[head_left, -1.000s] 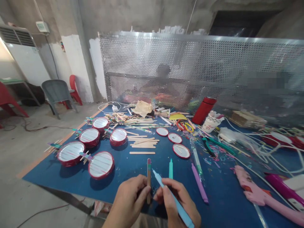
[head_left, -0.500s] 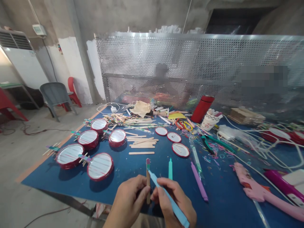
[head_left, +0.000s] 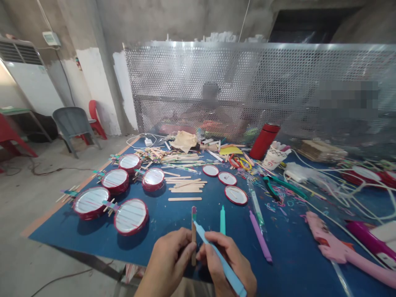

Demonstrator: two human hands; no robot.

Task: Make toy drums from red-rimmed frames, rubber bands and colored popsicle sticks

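Between its thumb and fingers, my left hand holds a wooden craft stick upright; the stick's top end is coloured purple and green. My right hand grips a light blue marker like a pen, its tip against the stick just below the green band. Beyond my right hand lies a teal marker, partly hidden by my fingers. A purple marker rests farther right. Ahead of my hands is a group of bare craft sticks.
Several round red-rimmed banjo-like pieces stand at left. Red-rimmed discs lie at centre. On the right are a pink glue gun, teal pliers, a red bottle and white cables. A perforated metal panel borders the table's far side.
Both hands keep nearly the same place and grip. The marker tip stays at the stick near the green band; the view has shifted very slightly.
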